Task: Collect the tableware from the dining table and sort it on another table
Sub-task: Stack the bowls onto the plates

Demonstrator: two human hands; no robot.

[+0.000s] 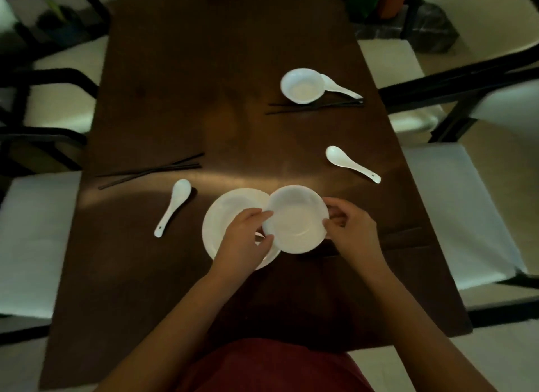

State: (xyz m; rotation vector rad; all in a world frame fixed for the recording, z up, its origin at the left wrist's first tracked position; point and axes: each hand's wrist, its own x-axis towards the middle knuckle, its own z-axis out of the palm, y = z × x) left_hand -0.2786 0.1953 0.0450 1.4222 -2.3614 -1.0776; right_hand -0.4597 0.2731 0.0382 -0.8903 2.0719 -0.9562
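I see both hands on one white bowl (296, 219). My left hand (246, 240) has its fingers (262, 216) curled against the bowl's left rim, thumb lower on the same edge; my right hand (350, 231) pinches the right rim, fingertips (331, 203) hooked over the lip. The bowl sits between the two hands, its left edge overlapping a white plate (227, 213), which lies partly under my left hand. Whether the bowl is lifted or resting I cannot tell.

Left of the plate lies a white spoon (172, 208), with dark chopsticks (151, 171) beyond it. Right of and beyond the bowl is a second spoon (351, 164). Farther off stands a smaller bowl (302, 86), a third spoon (339, 86) touching its right side, and another pair of chopsticks (315, 105) just beside it, all on the dark wooden table (204, 70).
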